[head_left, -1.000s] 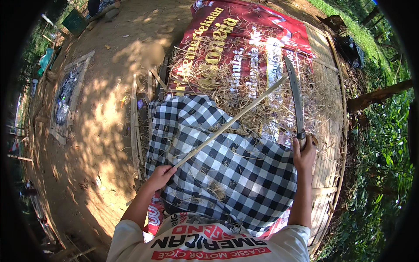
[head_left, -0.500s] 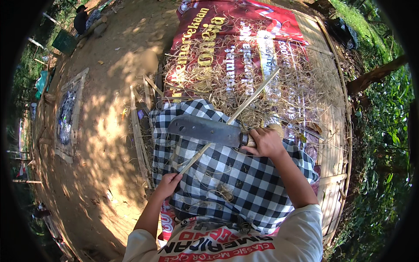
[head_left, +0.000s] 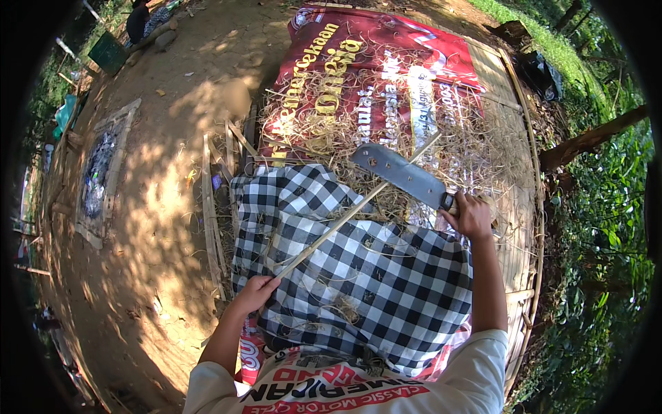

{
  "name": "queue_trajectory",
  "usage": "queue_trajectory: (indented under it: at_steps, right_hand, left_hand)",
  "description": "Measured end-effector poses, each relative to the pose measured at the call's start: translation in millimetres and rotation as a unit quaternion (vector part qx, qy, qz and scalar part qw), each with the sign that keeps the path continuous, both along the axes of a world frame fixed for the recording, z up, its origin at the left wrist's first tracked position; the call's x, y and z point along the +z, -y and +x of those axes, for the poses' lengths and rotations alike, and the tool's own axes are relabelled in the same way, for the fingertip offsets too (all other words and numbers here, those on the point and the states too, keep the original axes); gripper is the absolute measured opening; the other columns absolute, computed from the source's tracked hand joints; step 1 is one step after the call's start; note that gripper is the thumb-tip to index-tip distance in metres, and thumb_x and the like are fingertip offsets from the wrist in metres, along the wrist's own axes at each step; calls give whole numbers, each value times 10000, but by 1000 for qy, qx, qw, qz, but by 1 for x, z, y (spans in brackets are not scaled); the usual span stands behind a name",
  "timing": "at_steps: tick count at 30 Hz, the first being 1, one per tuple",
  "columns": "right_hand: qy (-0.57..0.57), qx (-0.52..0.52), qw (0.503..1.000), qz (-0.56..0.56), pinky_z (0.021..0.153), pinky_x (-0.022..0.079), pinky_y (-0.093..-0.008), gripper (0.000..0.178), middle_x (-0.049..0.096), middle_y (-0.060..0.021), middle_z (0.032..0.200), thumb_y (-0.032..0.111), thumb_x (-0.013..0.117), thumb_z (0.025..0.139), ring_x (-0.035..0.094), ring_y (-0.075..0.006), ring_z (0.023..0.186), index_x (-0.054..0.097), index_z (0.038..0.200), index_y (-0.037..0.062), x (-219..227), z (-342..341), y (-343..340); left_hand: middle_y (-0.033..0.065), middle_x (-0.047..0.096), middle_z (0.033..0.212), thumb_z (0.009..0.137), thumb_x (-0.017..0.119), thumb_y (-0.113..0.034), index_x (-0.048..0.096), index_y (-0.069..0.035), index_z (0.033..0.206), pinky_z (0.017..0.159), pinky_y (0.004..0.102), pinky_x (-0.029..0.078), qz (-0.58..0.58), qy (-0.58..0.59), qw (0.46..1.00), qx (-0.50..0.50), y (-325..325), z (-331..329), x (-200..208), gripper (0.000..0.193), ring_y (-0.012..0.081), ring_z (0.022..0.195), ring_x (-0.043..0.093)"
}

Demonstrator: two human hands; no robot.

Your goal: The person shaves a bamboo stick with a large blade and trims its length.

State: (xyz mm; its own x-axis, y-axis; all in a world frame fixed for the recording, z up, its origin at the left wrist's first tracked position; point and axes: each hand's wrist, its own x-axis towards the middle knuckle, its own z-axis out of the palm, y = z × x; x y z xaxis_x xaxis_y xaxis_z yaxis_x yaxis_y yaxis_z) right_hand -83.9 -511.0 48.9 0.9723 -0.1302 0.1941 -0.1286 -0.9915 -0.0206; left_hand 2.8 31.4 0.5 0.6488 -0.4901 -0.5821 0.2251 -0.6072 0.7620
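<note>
My right hand is closed round the handle of a broad, dark-bladed machete. Its blade points up and to the left, lying across a thin, pale bamboo strip. The near end of that strip is pinched in my left hand; from there it slants away to the upper right, passing under the blade. A black-and-white checked cloth covers my lap below the strip. Curled shavings lie on the cloth.
Beyond the cloth, a red printed banner strewn with dry shavings covers part of a bamboo platform. Loose bamboo pieces lean at its left side. A framed patch lies on the dirt ground. A person sits far left.
The machete has moved along the strip, away from me and to the right, with my right hand. My left hand stays near the same spot, still holding the strip's near end.
</note>
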Motion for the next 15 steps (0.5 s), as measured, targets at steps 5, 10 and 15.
queue_trajectory:
  at_steps: [5,10,15]
  right_hand:
    - [43,-370,928,23,600,490,-477,585,636,-189,666,582,562,883,644,-395,667,612,875,0,24,-28,73]
    - [202,-435,862,161,592,425,-476,625,609,-203,683,573,589,870,600,-363,632,629,841,-50,9,-104,108]
    - [233,-398,797,390,494,311,-316,387,462,3,610,380,616,930,373,-99,556,589,828,7,19,-93,40]
  left_hand:
    - [-35,426,581,965,589,-290,601,42,770,513,281,348,11,29,999,-18,-3,5,-2,385,59,590,366]
    - [-48,387,576,957,604,-261,547,22,713,494,278,324,-6,60,998,-10,6,2,1,378,57,584,336]
    - [-43,342,574,946,618,-245,524,6,699,485,281,305,-8,111,994,-12,-3,-3,2,364,59,583,311]
